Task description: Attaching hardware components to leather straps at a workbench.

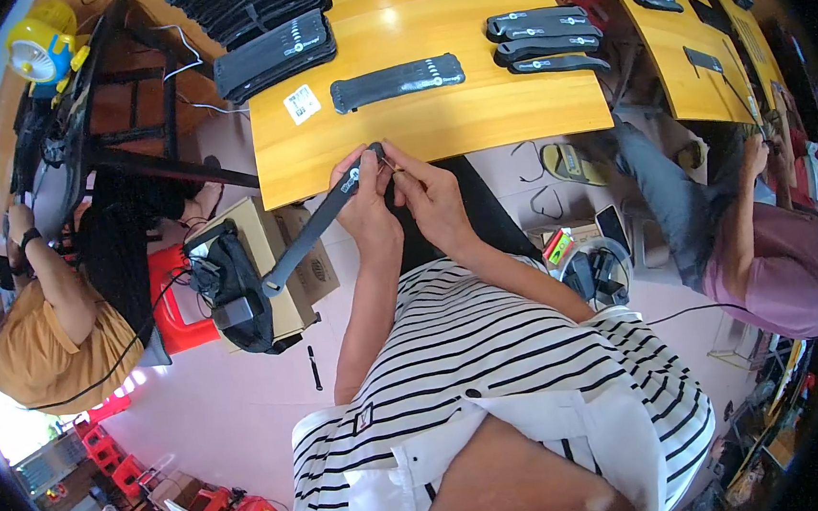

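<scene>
My left hand (pixel 363 204) grips the upper end of a long dark grey strap (pixel 315 226) that hangs down to the left, below the table edge. My right hand (pixel 426 194) pinches the same end from the right, fingertips touching a small thin piece at the strap's tip. Both hands are just in front of the near edge of the yellow wooden table (pixel 437 124). One flat black strap (pixel 397 82) lies on the table right above my hands, next to a small white label card (pixel 301 103).
Stacks of black straps lie at the table's far left (pixel 273 55) and right (pixel 546 38). A cardboard box (pixel 275 256) with a black bag (pixel 235 298) sits on a red stool at left. Seated people are at left (pixel 40 323) and right (pixel 764 247). A second yellow table (pixel 699 31) stands at right.
</scene>
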`<state>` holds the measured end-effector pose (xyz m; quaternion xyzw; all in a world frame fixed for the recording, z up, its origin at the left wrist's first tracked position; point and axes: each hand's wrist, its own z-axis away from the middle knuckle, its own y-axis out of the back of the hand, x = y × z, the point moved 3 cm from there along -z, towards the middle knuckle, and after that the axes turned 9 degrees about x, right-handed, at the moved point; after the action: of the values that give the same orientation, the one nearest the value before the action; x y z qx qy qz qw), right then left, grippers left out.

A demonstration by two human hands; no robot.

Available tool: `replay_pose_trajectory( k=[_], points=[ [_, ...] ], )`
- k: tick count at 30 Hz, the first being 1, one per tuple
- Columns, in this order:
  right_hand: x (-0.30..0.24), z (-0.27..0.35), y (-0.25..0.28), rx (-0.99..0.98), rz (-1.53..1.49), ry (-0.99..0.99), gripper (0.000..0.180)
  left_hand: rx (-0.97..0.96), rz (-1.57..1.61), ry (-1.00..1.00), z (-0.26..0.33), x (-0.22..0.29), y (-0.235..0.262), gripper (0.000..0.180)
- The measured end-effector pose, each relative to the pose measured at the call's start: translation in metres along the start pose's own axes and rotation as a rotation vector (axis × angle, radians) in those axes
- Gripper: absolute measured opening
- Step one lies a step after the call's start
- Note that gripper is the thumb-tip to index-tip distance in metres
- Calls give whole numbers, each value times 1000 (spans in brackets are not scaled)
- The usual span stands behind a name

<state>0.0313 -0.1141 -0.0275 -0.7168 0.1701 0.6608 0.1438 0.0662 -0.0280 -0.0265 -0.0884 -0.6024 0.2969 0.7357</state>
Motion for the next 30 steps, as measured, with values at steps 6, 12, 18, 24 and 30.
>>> replay_pose_trajectory(
  k=[6, 12, 18, 24, 30],
  points=[
    [-7, -5, 8, 16, 398, 358, 42, -2, -151, -129, 1, 6, -2, 14],
    [-8, -3, 5, 69, 419, 376, 45, -43, -363, -426, 5, 9, -8, 12],
    [-13, -4, 10, 65, 328, 395, 47, -52, -64, -57, 5, 9, -9, 13],
    [-17, -16, 24, -131, 359, 445, 46, -156, -360, -334, 10, 29, -7, 9],
    [-35, -32, 47, -484, 287, 444, 39, -256, -222, 97, 6, 35, 7, 8]
  ],
)
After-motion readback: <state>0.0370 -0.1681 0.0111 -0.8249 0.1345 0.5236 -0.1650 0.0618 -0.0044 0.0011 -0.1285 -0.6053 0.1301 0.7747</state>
